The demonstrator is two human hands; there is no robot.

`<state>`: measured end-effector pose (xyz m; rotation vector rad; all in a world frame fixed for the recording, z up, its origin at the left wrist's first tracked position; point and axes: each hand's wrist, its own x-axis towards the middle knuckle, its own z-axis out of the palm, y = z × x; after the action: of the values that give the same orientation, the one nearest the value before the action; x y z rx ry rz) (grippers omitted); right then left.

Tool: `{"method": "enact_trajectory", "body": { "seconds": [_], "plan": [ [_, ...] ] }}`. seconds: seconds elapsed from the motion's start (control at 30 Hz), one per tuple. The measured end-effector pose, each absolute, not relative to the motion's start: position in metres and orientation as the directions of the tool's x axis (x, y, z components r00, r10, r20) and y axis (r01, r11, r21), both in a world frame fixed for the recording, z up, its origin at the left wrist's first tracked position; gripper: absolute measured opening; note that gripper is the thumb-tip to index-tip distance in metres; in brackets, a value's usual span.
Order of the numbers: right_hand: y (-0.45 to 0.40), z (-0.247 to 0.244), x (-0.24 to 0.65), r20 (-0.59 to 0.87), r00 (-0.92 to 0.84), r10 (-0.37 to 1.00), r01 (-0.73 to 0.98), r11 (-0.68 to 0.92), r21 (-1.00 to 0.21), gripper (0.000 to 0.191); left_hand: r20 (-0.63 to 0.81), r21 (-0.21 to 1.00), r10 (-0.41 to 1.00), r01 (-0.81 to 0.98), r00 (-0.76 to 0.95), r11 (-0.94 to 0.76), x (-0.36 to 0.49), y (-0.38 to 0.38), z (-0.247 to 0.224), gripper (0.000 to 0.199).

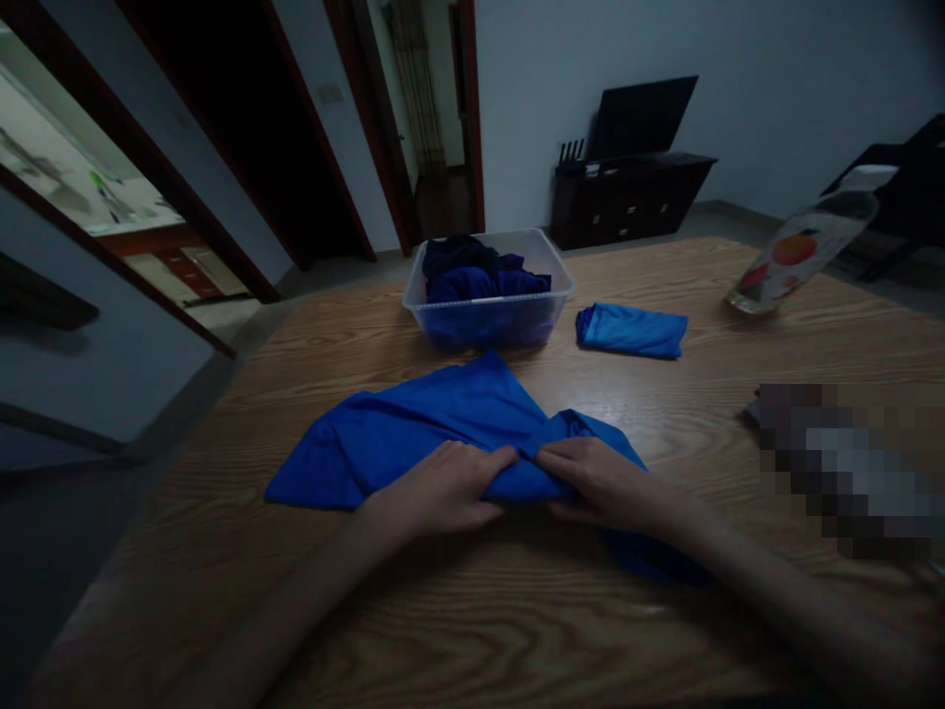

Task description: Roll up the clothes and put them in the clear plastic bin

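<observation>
A blue cloth [413, 423], crumpled and partly spread, lies on the wooden table in front of me. My left hand [462, 483] pinches its near edge around the middle, thumb on top. Close beside it, my right hand [591, 478] grips the same cloth, with gathered folds between the two hands. One end spreads out to the left; another hangs down under my right wrist. Whether the cloth is a garment I cannot tell. Beyond it stands a clear plastic bin [491, 315] holding dark blue and purple fabric [472, 281].
A folded lighter-blue cloth [635, 330] lies right of the bin on the wooden table [413, 620]. Farther right stands a clear bottle [808, 241] with a fruit label. A blurred-out object [849, 468] sits at the right. A television [642, 118] on a cabinet is behind.
</observation>
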<state>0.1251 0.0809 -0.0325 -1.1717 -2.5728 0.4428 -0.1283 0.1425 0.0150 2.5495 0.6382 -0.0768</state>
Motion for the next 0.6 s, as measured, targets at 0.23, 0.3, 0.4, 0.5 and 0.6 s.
{"method": "enact_trajectory", "body": {
  "seconds": [0.23,0.3,0.4,0.5,0.6],
  "plan": [
    [0.078,-0.039,0.12,0.351,-0.667,0.657,0.638,0.747,-0.188,0.031,-0.181,0.617,0.407,0.425,0.896,-0.662,-0.125,0.137,0.012,0.055],
    [0.076,-0.04,0.118,0.379,-0.669,0.639,0.633,0.757,-0.161,0.03,-0.182,0.651,0.402,0.416,0.898,-0.634,-0.125,0.138,0.011,0.055],
    [0.073,-0.043,0.115,0.38,-0.657,0.651,0.644,0.747,-0.164,0.029,-0.196,0.685,0.389,0.41,0.9,-0.602,-0.125,0.139,0.006,0.051],
    [0.07,-0.043,0.115,0.356,-0.634,0.687,0.656,0.721,-0.222,0.028,-0.17,0.657,0.391,0.399,0.905,-0.64,-0.126,0.138,0.003,0.044],
    [0.069,-0.039,0.116,0.261,-0.624,0.736,0.654,0.675,-0.341,0.034,-0.137,0.578,0.411,0.41,0.901,-0.706,-0.126,0.137,0.004,0.038]
  ]
}}
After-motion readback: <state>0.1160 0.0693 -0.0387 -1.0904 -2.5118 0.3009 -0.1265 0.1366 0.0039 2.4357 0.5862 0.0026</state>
